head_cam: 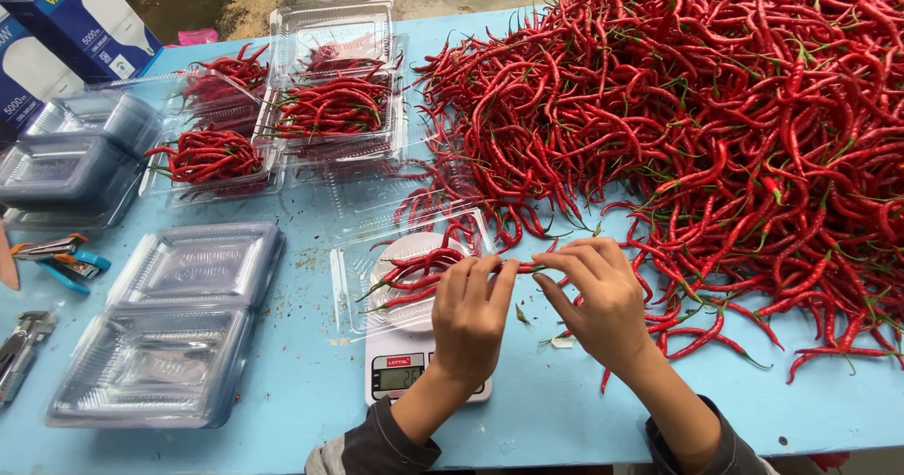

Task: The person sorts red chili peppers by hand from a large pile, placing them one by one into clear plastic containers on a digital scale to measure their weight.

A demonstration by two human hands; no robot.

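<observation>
A long red chilli (527, 267) is held level between two bare hands above a light-blue table (311, 381). The left hand (471, 310) is curled, its fingertips (490, 266) pinched on one end of the chilli; the right hand (603, 296) is likewise half closed, thumb and forefinger pressed on the other end. The chilli is kept just to the right of an open clear plastic tray (353, 282), which is set on a small white kitchen scale (405, 367) with a lit digital display. A few chillies (414, 273) are already laid in that tray, stems pointing left.

The right half of the table is taken up by a large heap of red chillies (716, 117), green stems still attached, and its nearest strands are seen touching the right hand's side. Further back, several filled trays (330, 108) are grouped together, some closed, some with lids raised. To the left, stacks of empty clear trays (179, 324) are piled near the table's front edge, and more are stacked behind them (75, 155). A blue stapler (61, 258) and a metal tool (24, 343) are placed at the far left edge. Blue and white cartons (66, 14) are stood at the top left corner. Dark grey sleeves (386, 447) are visible at both wrists.
</observation>
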